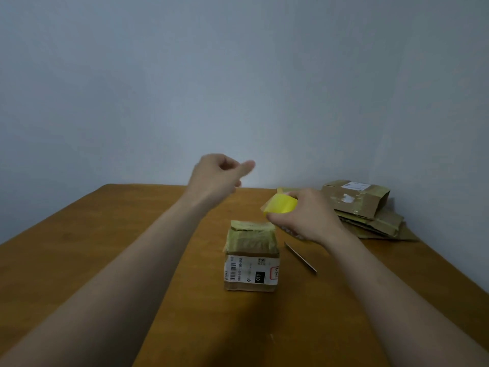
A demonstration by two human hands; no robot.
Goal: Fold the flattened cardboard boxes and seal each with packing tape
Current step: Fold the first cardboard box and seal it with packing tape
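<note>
A small folded box (251, 260) was seen standing upright near the middle of the surface (105, 247), its label facing the camera and its top flaps already covered with yellowish tape. Just above and to the right of its top, a yellow tape roll (281, 205) was held in the right hand (307, 215), the fingers being wrapped round it. The left hand (215, 178) was raised beyond the box, well clear of it, with fingers curled and thumb out. Whether a tape end was pinched there could not be told, since no strip could be made out between the hands.

A thin metal tool (300, 257), perhaps a blade, was laid on the surface just beside the box on its right. A pile of flattened boxes (370, 215) was stacked at the far right corner, against the plain wall (238, 75).

The sealing of this first box was judged to be in hand, and possibly nearly done. For the next move, either a further length would need to be drawn across the top and cut, or the roll set down and a flat box taken from the pile.
</note>
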